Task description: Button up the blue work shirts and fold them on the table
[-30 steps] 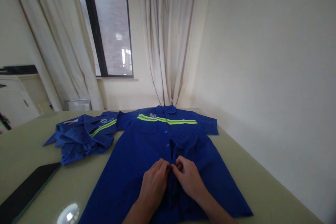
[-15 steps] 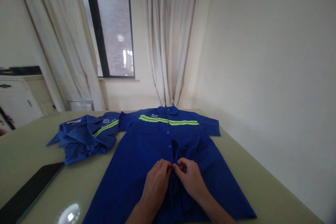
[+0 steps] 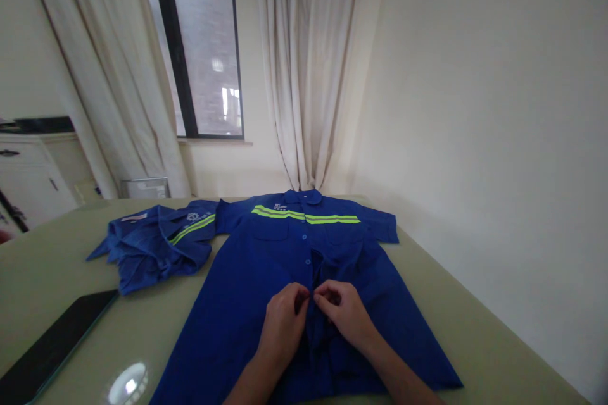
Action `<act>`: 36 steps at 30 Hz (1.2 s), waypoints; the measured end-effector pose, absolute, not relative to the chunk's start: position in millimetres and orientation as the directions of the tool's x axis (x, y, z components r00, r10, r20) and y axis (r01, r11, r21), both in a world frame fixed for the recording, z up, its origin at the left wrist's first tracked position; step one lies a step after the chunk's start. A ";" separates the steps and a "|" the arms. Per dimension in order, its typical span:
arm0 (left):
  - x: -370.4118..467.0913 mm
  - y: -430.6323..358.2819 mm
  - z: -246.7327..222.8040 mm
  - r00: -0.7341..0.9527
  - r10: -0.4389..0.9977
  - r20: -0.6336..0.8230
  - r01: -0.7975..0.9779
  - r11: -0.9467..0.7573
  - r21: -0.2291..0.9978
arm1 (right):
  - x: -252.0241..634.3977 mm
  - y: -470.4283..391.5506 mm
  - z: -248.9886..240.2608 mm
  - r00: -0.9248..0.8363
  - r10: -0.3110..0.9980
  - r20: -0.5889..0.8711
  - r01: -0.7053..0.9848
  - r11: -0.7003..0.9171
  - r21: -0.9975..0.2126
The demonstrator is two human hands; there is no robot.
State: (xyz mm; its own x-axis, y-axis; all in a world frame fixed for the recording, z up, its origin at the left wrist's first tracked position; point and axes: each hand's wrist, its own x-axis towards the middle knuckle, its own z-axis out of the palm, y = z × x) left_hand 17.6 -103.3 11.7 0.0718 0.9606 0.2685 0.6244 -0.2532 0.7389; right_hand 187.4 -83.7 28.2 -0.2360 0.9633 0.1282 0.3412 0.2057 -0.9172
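Blue shirt (image 3: 247,272), chest lettering (image 3: 280,207) illegibly small, left hand (image 3: 284,316) and right hand (image 3: 348,313), grip tight on front edge (image 3: 309,276)

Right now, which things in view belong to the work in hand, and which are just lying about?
In the work:
spread-out blue shirt
left hand and right hand, fingertips at its front opening

Apparently just lying about:
crumpled blue garment
flat black object
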 end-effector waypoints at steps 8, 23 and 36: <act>14.9 -99.2 10.2 0.079 0.962 0.263 0.562 -0.261 0.785 | 188.1 -84.4 28.4 -0.222 0.960 0.170 0.439 0.254 -0.862; 11.2 -93.5 18.4 0.147 0.970 0.196 0.390 -0.239 0.889 | 191.2 -80.3 32.2 -0.238 0.962 0.132 0.471 0.234 -0.850; 10.2 -102.1 18.9 0.274 0.908 0.318 0.704 -0.414 0.577 | 198.3 -65.3 13.4 -0.292 0.954 0.064 0.367 0.174 -0.914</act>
State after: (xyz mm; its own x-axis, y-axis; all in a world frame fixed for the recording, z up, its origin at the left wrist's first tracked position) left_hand 10.2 -102.1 18.9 0.2735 0.9079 0.3177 0.7040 -0.4141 0.5770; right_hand 198.3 -65.3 13.4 -0.2924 0.9541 0.0642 0.3668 0.1738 -0.9139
